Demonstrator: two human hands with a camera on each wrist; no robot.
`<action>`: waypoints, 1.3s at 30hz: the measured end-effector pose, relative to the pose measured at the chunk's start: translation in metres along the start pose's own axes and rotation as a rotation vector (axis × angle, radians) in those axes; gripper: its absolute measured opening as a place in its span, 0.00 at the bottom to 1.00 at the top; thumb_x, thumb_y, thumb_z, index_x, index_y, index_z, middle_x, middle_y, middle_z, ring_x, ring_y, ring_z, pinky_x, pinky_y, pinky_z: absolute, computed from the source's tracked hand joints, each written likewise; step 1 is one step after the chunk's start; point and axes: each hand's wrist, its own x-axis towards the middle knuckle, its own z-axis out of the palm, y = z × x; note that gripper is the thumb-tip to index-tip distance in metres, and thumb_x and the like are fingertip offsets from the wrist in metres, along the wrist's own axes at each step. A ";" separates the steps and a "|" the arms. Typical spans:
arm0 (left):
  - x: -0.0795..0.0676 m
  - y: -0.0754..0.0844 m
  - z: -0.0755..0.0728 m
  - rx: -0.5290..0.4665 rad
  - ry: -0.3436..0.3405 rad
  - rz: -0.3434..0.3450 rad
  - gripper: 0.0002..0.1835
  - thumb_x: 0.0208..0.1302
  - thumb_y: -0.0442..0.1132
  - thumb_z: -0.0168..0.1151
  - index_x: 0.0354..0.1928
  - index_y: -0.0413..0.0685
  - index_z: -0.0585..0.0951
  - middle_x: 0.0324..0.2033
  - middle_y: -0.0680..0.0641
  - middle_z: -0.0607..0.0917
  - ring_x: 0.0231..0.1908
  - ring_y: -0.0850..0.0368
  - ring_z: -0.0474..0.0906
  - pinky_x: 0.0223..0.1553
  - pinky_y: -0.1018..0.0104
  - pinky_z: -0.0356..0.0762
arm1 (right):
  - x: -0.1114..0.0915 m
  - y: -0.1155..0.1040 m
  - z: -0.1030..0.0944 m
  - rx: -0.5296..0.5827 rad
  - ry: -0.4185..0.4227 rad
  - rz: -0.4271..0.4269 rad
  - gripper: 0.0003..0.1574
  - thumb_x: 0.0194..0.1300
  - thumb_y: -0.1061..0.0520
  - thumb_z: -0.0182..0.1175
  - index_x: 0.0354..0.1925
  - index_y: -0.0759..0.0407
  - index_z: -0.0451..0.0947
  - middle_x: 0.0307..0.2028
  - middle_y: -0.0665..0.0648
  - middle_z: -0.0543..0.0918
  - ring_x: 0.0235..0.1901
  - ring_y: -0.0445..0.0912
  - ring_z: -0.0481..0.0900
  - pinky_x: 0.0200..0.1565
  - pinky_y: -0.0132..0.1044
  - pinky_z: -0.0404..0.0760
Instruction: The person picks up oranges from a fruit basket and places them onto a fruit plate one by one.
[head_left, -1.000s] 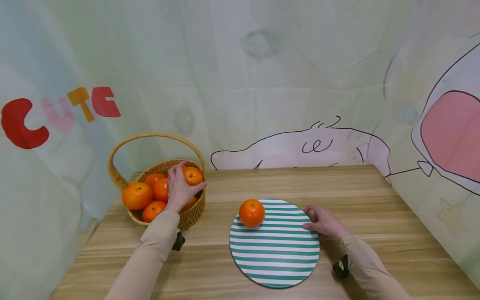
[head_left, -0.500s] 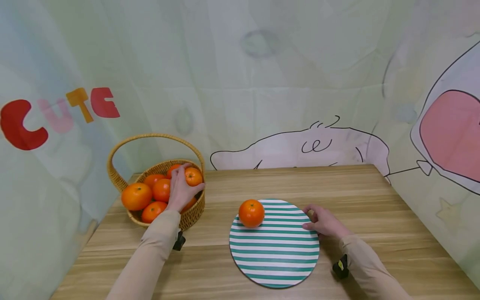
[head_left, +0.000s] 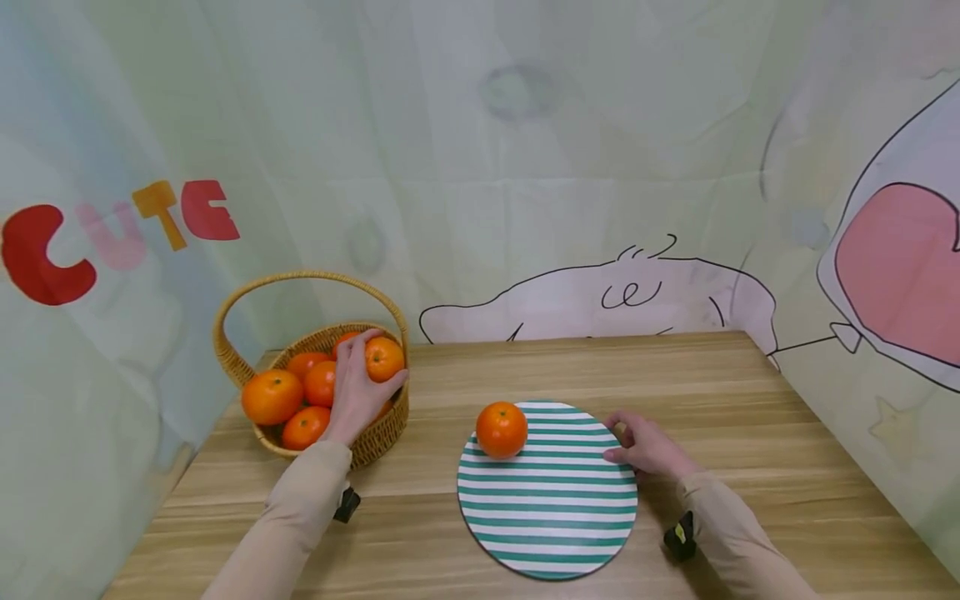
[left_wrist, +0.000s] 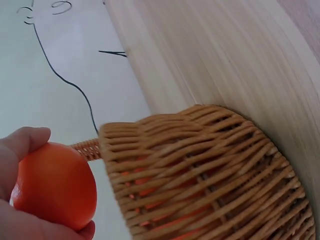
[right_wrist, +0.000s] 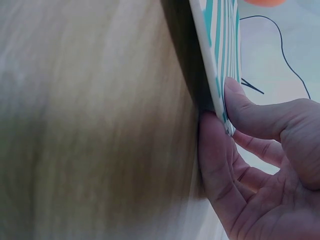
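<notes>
My left hand (head_left: pixel 362 385) grips an orange (head_left: pixel 384 359) at the right side of the wicker basket (head_left: pixel 386 437). In the left wrist view, thumb and fingers wrap that orange (left_wrist: pixel 57 187), which shows beside the woven wall (left_wrist: pixel 215 175) at rim height. Several more oranges (head_left: pixel 272 397) fill the basket. To the right lies a round board (head_left: pixel 551 500) with green and white stripes, bearing one orange (head_left: pixel 502 430) near its far left edge. My right hand (head_left: pixel 647 444) pinches the board's right edge, thumb on top and fingers below, as the right wrist view shows.
The basket's tall arched handle (head_left: pixel 315 277) rises over the fruit, just behind my left hand. A wood-grain table (head_left: pixel 720 383) carries everything. A printed cloth (head_left: pixel 480 208) hangs right along its back and sides.
My left wrist has dropped back slightly toward me, fingers still around the orange at the basket's right side. The right hand and the board have stayed put.
</notes>
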 end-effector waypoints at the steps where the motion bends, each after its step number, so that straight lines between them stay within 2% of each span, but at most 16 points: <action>1: -0.001 0.001 0.000 -0.005 0.002 0.004 0.37 0.60 0.40 0.70 0.70 0.48 0.65 0.66 0.35 0.63 0.61 0.37 0.66 0.64 0.39 0.68 | 0.000 0.000 0.000 -0.001 0.000 0.002 0.25 0.63 0.58 0.69 0.56 0.59 0.72 0.32 0.58 0.75 0.27 0.48 0.74 0.27 0.38 0.80; 11: -0.012 0.019 -0.001 -0.037 0.013 0.051 0.38 0.59 0.37 0.72 0.69 0.46 0.66 0.65 0.36 0.64 0.58 0.38 0.68 0.62 0.41 0.71 | 0.001 -0.001 0.000 -0.001 0.001 0.013 0.25 0.64 0.58 0.68 0.57 0.59 0.72 0.32 0.58 0.75 0.28 0.48 0.75 0.27 0.38 0.80; 21: -0.021 0.037 0.000 -0.045 -0.029 0.057 0.39 0.59 0.42 0.72 0.70 0.49 0.65 0.65 0.38 0.64 0.57 0.40 0.71 0.61 0.42 0.74 | 0.000 0.002 0.001 0.007 0.000 0.001 0.25 0.64 0.59 0.68 0.56 0.59 0.72 0.31 0.58 0.75 0.27 0.48 0.75 0.26 0.37 0.81; 32: -0.033 0.046 0.004 -0.049 -0.080 0.058 0.40 0.57 0.44 0.74 0.70 0.50 0.65 0.64 0.39 0.66 0.58 0.41 0.71 0.60 0.43 0.74 | 0.000 0.001 0.002 0.004 0.006 -0.003 0.24 0.64 0.60 0.68 0.56 0.59 0.72 0.31 0.58 0.74 0.27 0.48 0.74 0.26 0.36 0.79; 39: -0.041 0.048 0.007 -0.016 -0.107 0.070 0.40 0.55 0.46 0.76 0.68 0.50 0.67 0.62 0.40 0.69 0.57 0.42 0.72 0.59 0.43 0.75 | -0.001 -0.001 0.001 -0.001 0.007 -0.001 0.24 0.64 0.60 0.68 0.56 0.59 0.73 0.32 0.58 0.75 0.28 0.48 0.74 0.26 0.37 0.79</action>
